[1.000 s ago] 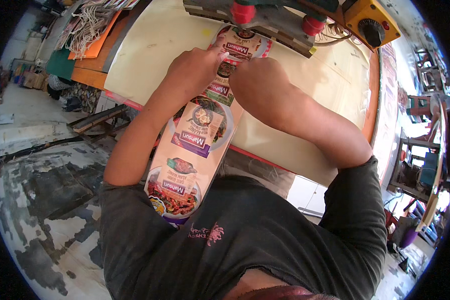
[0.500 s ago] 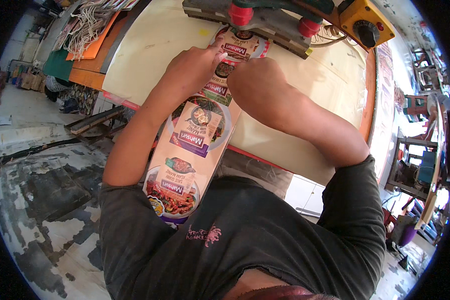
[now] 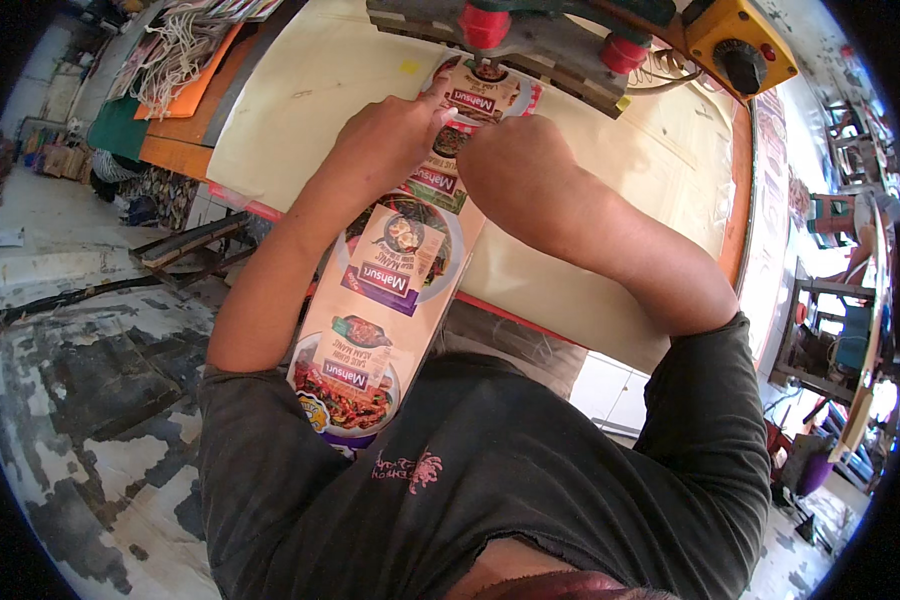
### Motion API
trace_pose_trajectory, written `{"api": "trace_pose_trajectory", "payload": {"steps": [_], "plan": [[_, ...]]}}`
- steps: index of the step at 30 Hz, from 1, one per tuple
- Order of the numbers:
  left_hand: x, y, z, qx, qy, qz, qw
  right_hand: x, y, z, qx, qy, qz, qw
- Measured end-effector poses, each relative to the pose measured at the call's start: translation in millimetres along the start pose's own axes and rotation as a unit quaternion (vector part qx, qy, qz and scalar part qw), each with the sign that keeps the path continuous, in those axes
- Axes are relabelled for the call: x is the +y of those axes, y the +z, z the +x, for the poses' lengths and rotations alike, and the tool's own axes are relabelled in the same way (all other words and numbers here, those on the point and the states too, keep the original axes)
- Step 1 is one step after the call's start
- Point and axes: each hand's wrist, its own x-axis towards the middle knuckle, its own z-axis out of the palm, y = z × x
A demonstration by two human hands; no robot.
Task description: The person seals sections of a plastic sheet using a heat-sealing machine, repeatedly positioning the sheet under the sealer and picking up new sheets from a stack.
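At the far left, a grey and white floor (image 3: 70, 420) shows worn, patchy paint. Further along, white cords (image 3: 175, 65) lie tangled beside an orange sheet (image 3: 205, 75) at the edge of a wooden table (image 3: 175, 152). A cream sheet (image 3: 280, 130) covers much of the tabletop.

The left hand (image 3: 395, 140) rests at the left side of a printed strip (image 3: 385, 325), its index finger and thumb close together near that edge; whether they clamp it cannot be told. The strip, printed with food dishes, runs lengthwise from the person's dark shirt (image 3: 470, 430), over the table's near edge and between the hands, to just beside a dark metal bar (image 3: 560, 72). Above this bar stand 2 red knobs (image 3: 485, 25).

The right hand (image 3: 518, 165) is curled like a fist at the strip's right side, knuckles forward; its fingertips are hidden, so their grip cannot be told. Right of the bar sits a yellow box (image 3: 705, 40) with a black dial (image 3: 740, 68). At the far right stands a cluttered rack (image 3: 835, 290).
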Motion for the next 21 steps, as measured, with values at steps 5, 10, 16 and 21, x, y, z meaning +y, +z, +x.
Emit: {"api": "trace_pose_trajectory", "payload": {"steps": [5,10,16,21], "plan": [[-0.6,0.7,0.7,-0.002,0.001,0.007,1.0,4.9,11.6,-3.1,0.079,-0.038,-0.018,0.996],[2.1,-2.5,-0.1,-0.008,-0.007,-0.002,1.0,3.9,9.2,-3.4,0.073,-0.037,-0.02,0.996],[0.2,-1.7,3.9,-0.008,-0.005,-0.014,1.0,3.8,13.4,-4.4,0.099,-0.028,-0.016,0.995],[-3.4,0.4,3.6,-0.003,0.008,-0.008,1.0,4.5,11.6,-4.6,0.097,-0.046,-0.027,0.994]]}}
